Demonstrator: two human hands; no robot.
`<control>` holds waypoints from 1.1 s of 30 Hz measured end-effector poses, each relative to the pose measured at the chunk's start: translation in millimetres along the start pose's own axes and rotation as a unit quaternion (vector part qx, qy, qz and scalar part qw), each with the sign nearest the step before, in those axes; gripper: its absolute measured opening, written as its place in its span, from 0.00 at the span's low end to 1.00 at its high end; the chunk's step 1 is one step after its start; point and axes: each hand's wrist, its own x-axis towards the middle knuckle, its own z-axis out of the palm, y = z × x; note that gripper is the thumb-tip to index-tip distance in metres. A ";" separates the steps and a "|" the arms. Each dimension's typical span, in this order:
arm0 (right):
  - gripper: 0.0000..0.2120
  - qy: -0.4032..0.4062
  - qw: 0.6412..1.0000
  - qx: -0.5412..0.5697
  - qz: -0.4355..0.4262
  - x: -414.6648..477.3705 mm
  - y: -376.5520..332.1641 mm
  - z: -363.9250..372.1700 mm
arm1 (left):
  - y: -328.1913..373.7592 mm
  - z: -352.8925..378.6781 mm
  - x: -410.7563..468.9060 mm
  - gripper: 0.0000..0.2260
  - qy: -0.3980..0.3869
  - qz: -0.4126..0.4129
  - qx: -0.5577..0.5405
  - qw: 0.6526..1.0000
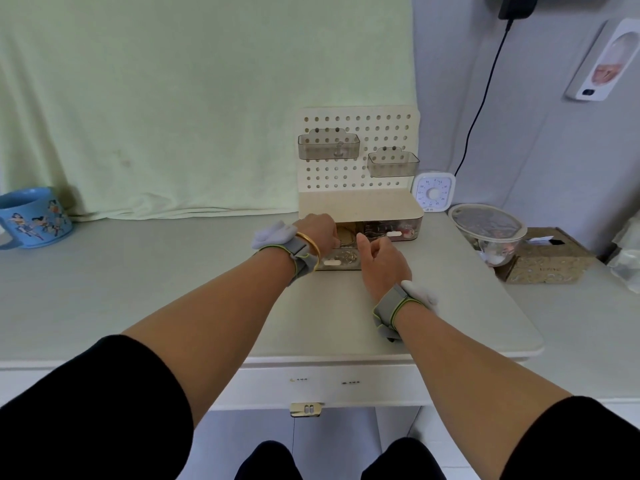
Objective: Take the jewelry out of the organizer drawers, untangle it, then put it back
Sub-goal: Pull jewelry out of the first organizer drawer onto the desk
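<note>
A cream organizer (360, 202) with a pegboard back stands at the rear of the white table. Its left clear drawer (341, 263) is pulled out toward me and holds tangled gold and silver jewelry (346, 237). The right drawer (394, 230) is pushed in, with more jewelry inside. My left hand (317, 230) reaches into the open drawer and its fingers curl around the jewelry there. My right hand (379, 261) hovers just right of the open drawer, thumb raised and fingers loosely curled; what its fingertips touch is hidden.
A blue printed mug (34, 218) sits far left. Right of the organizer are a white timer (433, 192), a lidded glass bowl (490, 230) and a cardboard tissue box (547, 258). Two clear bins (329, 147) hang on the pegboard. A pale cloth covers the wall.
</note>
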 end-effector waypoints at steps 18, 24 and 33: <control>0.21 -0.007 1.000 -0.006 -0.007 -0.9 -0.4 -1.9 | 7.0 -4.2 -0.1 0.17 -0.024 -0.028 0.031 0.999; 0.19 -0.012 1.000 0.003 -0.006 -1.0 -0.2 -0.7 | -10.6 -15.9 -6.7 0.12 0.083 -0.062 -0.085 0.991; 0.20 -0.021 1.000 0.004 -0.003 -1.4 -1.8 -2.4 | -46.7 -47.6 -26.5 0.16 0.389 -0.226 -0.323 0.832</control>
